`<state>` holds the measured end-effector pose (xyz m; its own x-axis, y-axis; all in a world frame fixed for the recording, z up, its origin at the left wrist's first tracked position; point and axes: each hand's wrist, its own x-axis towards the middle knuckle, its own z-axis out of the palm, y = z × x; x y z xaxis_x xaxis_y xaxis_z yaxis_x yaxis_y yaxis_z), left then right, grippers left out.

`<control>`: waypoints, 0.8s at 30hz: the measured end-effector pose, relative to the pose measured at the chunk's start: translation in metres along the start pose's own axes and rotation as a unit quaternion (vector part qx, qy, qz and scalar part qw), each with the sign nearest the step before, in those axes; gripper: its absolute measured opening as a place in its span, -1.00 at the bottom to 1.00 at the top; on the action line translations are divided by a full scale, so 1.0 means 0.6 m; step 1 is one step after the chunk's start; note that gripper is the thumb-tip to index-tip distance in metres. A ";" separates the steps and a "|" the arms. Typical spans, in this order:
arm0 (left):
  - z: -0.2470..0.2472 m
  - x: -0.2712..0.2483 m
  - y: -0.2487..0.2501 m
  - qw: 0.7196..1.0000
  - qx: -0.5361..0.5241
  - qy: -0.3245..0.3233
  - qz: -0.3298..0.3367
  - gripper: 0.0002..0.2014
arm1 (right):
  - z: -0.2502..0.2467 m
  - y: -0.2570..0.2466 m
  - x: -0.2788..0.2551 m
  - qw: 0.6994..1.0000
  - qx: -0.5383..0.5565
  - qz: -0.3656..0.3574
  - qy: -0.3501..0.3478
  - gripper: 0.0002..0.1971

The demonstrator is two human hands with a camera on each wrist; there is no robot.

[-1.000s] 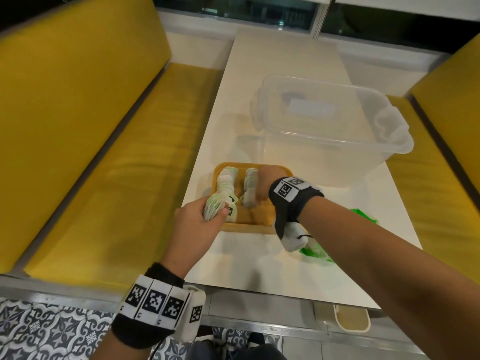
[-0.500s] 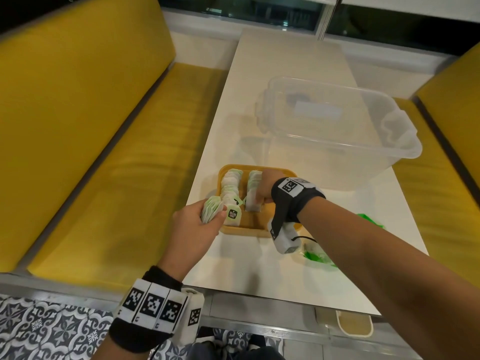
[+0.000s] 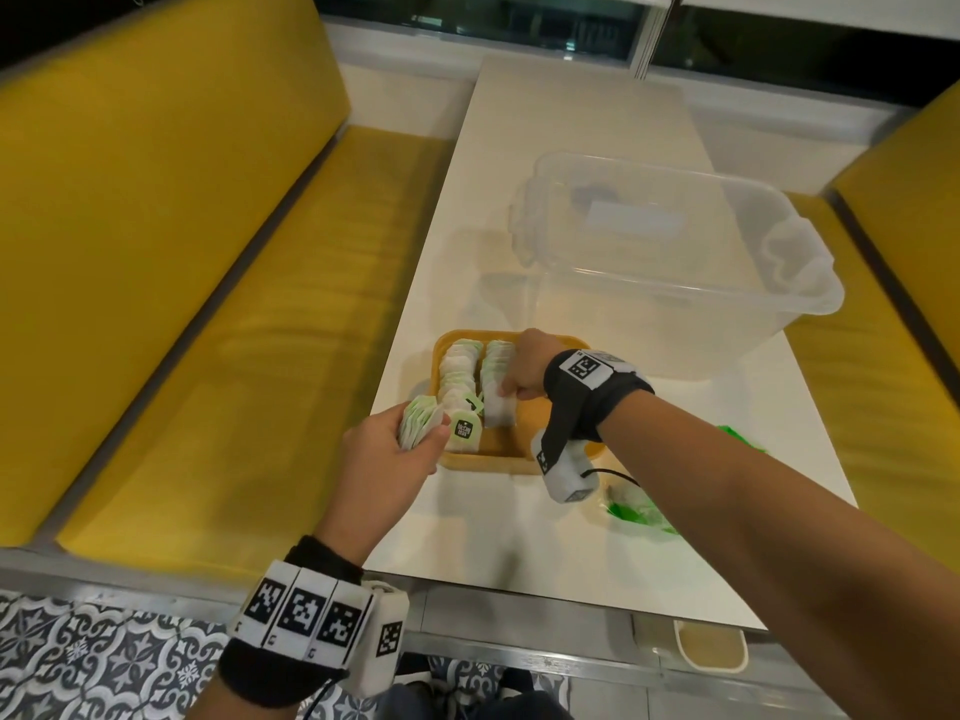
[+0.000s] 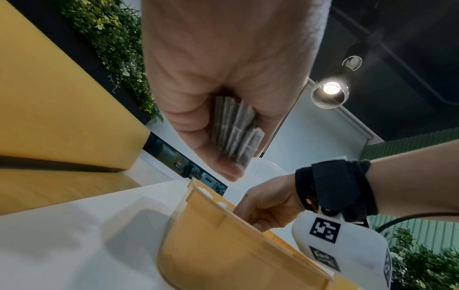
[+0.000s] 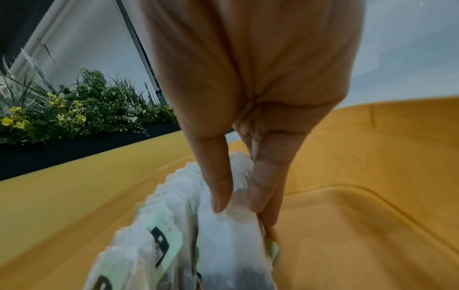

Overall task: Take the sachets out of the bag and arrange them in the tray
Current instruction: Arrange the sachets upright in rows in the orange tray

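Note:
A yellow tray (image 3: 506,444) sits on the white table, holding two rows of white and green tea sachets (image 3: 460,374). My left hand (image 3: 410,439) hovers at the tray's near left corner and grips a stack of sachets (image 3: 418,420), seen from below as a fanned stack (image 4: 236,129). My right hand (image 3: 511,384) reaches into the tray and pinches the nearest sachet (image 3: 498,410) of the right row between thumb and fingers; the wrist view shows that sachet (image 5: 231,219) under my fingertips (image 5: 219,198). The crumpled green bag (image 3: 636,511) lies on the table beneath my right forearm.
A large clear plastic tub (image 3: 675,267) stands on the table behind the tray. Yellow benches (image 3: 234,330) flank the table on both sides. The table edge (image 3: 519,582) runs close to my body.
The view has shifted slightly. My right hand has slid a little toward the near end of the right row; my left hand keeps its stack beside the tray.

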<state>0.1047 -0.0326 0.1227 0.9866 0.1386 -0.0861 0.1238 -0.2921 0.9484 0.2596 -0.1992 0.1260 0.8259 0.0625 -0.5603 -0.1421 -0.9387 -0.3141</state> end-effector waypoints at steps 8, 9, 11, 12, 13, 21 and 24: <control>-0.001 0.006 0.027 0.956 -0.266 -0.021 -0.119 -0.97 | -0.061 0.004 -0.084 0.984 0.090 -0.130 0.077 -0.79; 0.001 0.008 0.033 0.942 -0.307 -0.040 -0.132 -0.95 | -0.066 0.001 -0.107 0.971 0.145 -0.176 0.068 -0.80; 0.007 0.008 0.048 0.923 -0.350 -0.074 -0.142 -0.87 | -0.071 -0.008 -0.153 0.945 0.191 -0.265 0.034 -0.81; 0.011 0.008 0.055 0.918 -0.360 -0.088 -0.144 -0.82 | -0.069 -0.011 -0.172 0.937 0.186 -0.296 0.019 -0.80; 0.015 0.008 0.060 0.916 -0.361 -0.103 -0.140 -0.72 | -0.064 -0.013 -0.187 0.934 0.167 -0.317 0.009 -0.77; 0.040 0.008 0.079 0.903 -0.362 -0.170 -0.159 -0.34 | -0.014 0.010 -0.216 0.922 0.135 -0.353 0.080 -0.48; 0.040 0.006 0.086 0.869 -0.409 -0.216 -0.180 -0.47 | -0.013 0.022 -0.210 0.911 0.201 -0.339 0.124 -0.71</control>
<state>0.1171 -0.0698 0.1642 0.8699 -0.3367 -0.3604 0.4887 0.4902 0.7217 0.1578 -0.2223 0.1980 0.8893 0.4554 0.0414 0.2991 -0.5110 -0.8058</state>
